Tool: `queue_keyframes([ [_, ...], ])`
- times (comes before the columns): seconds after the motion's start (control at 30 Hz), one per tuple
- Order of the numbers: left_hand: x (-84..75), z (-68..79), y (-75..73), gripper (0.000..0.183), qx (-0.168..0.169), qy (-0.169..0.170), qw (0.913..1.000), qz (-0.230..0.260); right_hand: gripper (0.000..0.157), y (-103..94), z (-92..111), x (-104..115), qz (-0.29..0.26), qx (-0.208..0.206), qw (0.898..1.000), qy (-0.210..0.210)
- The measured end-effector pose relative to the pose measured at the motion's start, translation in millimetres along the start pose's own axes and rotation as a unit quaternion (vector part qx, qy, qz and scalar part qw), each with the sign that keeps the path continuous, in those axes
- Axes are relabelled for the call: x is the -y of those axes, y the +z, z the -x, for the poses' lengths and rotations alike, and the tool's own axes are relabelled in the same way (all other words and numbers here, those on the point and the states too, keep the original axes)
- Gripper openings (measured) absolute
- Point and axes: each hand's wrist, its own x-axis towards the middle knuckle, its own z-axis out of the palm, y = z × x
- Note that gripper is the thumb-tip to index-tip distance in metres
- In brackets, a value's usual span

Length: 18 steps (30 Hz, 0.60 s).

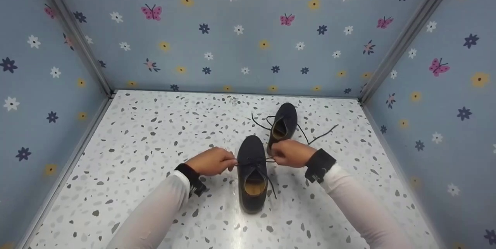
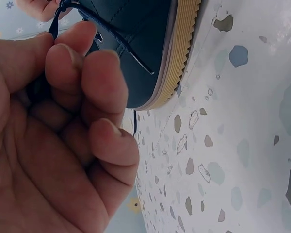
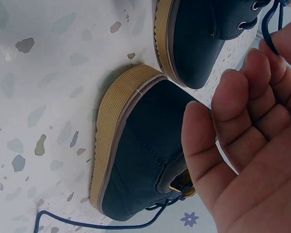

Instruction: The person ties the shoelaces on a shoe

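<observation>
A dark blue lace-up shoe (image 1: 252, 198) stands on the speckled surface, toe pointing away, between both hands. On its left side, my left hand (image 1: 213, 161) pinches a shoelace (image 2: 55, 22) between thumb and forefinger. Opposite it, my right hand (image 1: 292, 153) pinches another part of the lace (image 3: 266, 26). In the wrist views the lace is crossed or looped over the tongue; whether it is knotted I cannot tell. Farther back and right, the second shoe (image 1: 287, 117) lies with its laces loose to both sides, its heel partly hidden by my right hand.
White speckled tabletop (image 1: 155, 132) surrounds the shoes. A blue flowered panel (image 1: 240, 47) closes off the back, and similar panels stand at the left (image 1: 38, 97) and right (image 1: 438, 117). A loose lace (image 1: 323, 134) trails right from the back shoe.
</observation>
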Motion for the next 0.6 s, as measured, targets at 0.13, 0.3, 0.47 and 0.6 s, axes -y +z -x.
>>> queue_keyframes([
  [0.13, 1.9, 2.5, -0.2, 0.035, 0.003, 0.001, 1.0, -0.005, 0.014, 1.2, 3.6, -2.2, 0.002, -0.002, 1.0, -0.011],
  [0.3, 5.7, 7.1, -1.1, 0.036, 0.017, -0.016, 0.9997, 0.002, 0.013, 2.5, 6.6, -6.5, 0.0, 0.003, 1.0, -0.019],
  [0.47, 8.2, 12.4, -2.0, 0.038, 0.028, -0.033, 0.9988, 0.022, 0.013, 1.4, 7.8, -11.1, 0.005, 0.002, 1.0, -0.028],
  [0.6, 9.3, 15.1, -2.6, 0.039, 0.034, -0.035, 0.9983, 0.031, 0.014, 1.2, 8.5, -13.1, 0.012, -0.003, 0.999, -0.034],
])
